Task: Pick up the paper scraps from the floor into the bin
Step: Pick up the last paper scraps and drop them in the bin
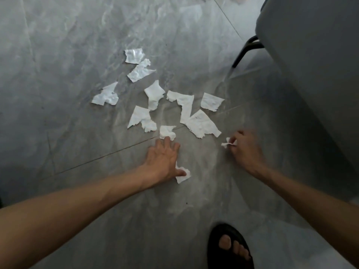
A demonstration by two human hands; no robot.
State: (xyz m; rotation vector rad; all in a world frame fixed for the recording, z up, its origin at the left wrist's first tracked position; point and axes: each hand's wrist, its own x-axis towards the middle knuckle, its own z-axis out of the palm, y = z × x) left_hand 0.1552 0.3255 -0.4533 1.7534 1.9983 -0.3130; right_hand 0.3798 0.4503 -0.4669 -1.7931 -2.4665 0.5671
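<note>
Several torn white paper scraps lie spread on the grey tiled floor. My left hand reaches forward with its fingers spread, the fingertips touching a small scrap. Its thumb pins a crumpled scrap against the palm. To the right, my right hand pinches another small crumpled scrap between thumb and fingers, just right of the large scrap. No bin is in view.
A grey chair with a black leg stands close at the right. My foot in a black sandal is at the bottom edge. Tile joints run diagonally under the scraps.
</note>
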